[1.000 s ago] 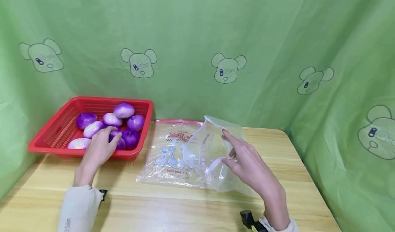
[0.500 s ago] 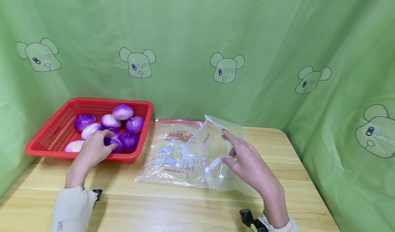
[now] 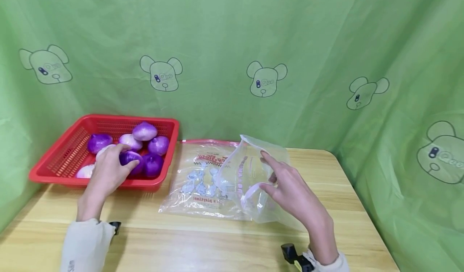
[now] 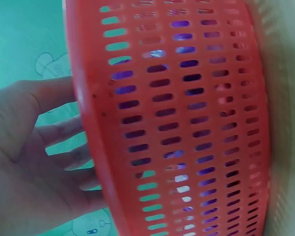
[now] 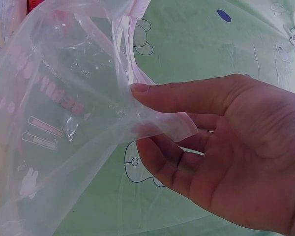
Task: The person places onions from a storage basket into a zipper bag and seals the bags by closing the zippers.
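Note:
In the head view my left hand (image 3: 108, 171) reaches into the red basket (image 3: 50, 178), its thumb and fingers round a purple onion (image 3: 131, 162). Several more onions, purple and whitish, lie about it, such as a dark one (image 3: 153, 165) to its right. From the left wrist, the basket wall (image 4: 167, 113) hides the onion and the fingertips. My right hand (image 5: 226, 147) pinches the rim of a clear plastic zip bag (image 5: 64, 123) between thumb and fingers. In the head view the bag's mouth gapes toward the left.
Flat on the wooden table (image 3: 174, 248) lies a second clear bag (image 3: 204, 183) with a red zip and printed figures, partly under the held bag. A green curtain (image 3: 217, 30) with bear-like heads encloses the table at the back and sides.
The left hand's fingers have closed round the purple onion, which now sits slightly higher in the basket. The basket has shifted a little left in view. The right hand and its bag have stayed put.

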Demonstrator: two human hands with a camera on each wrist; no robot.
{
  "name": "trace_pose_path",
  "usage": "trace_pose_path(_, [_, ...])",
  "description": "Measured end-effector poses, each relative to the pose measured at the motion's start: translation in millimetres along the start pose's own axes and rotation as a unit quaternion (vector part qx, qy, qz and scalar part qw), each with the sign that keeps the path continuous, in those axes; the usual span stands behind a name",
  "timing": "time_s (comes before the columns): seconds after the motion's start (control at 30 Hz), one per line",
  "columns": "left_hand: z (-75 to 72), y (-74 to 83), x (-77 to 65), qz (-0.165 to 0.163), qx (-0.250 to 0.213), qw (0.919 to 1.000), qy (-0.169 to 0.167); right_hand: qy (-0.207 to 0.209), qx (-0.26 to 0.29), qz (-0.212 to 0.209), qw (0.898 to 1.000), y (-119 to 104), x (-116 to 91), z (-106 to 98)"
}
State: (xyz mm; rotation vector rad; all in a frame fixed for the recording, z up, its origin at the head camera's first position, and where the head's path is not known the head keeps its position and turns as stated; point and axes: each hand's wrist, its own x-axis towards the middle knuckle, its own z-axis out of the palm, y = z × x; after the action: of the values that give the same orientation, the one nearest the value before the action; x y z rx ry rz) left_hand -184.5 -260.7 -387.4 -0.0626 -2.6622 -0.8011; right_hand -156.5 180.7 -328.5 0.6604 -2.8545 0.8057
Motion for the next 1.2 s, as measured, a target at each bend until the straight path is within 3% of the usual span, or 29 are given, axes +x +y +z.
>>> trace_pose_path(0.3, [-7.6, 27.8, -1.6, 0.029, -0.031, 0.9963, 0.075, -0.006, 0.004, 0.010, 1.000, -0.3, 1.2, 0.8])
trace_pose_path(0.57, [-14.7, 58.3, -6.5, 0.091, -0.069, 0.9847, 0.132, -0.006, 0.009, 0.007, 1.000, -1.5, 1.4, 2.1])
trace_pose_path(0.87, [-11.0, 90.4, -14.5, 0.165, -0.105, 0.9747, 0.108, -0.003, 0.019, 0.000, 1.000, -3.0, 0.9, 3.5])
trace_pose_path(1.2, [-6.0, 119.6, -27.8, 0.193, -0.108, 0.9714, 0.087, 0.002, 0.020, -0.013, 1.000, -7.9, 0.2, 5.5])
